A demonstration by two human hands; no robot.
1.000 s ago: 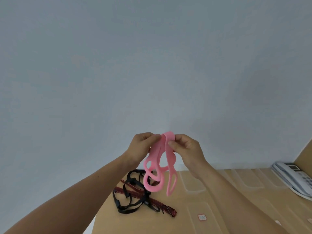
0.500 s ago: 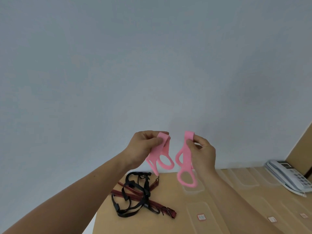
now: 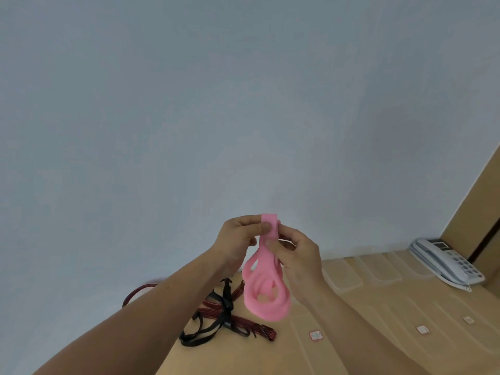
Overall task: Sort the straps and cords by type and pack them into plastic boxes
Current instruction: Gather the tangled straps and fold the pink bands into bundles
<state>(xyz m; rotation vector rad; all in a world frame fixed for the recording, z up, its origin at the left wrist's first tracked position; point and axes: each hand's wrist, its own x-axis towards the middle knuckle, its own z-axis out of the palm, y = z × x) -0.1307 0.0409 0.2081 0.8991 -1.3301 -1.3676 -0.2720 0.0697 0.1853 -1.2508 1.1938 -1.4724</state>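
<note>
A pink rubber strap [image 3: 266, 290] with oval loops hangs folded in the air in front of me. My left hand [image 3: 239, 239] pinches its flat top end between thumb and fingers. Just to the right, my right hand [image 3: 297, 255] pinches the same strap a little lower. On the wooden table [image 3: 243, 358] below lie a black strap [image 3: 216, 320] and a dark red striped cord [image 3: 243, 320], tangled together. Clear plastic boxes [image 3: 359, 269] sit in a row on the table to the right.
A light grey desk telephone [image 3: 446, 263] stands at the far right by a wooden panel. Small white labels [image 3: 315, 334] with red edges mark the clear boxes. A plain pale wall fills the upper view.
The two halves of the pink strap, held apart half a second ago, are now brought together into one folded bundle. Both hands have met at its top.
</note>
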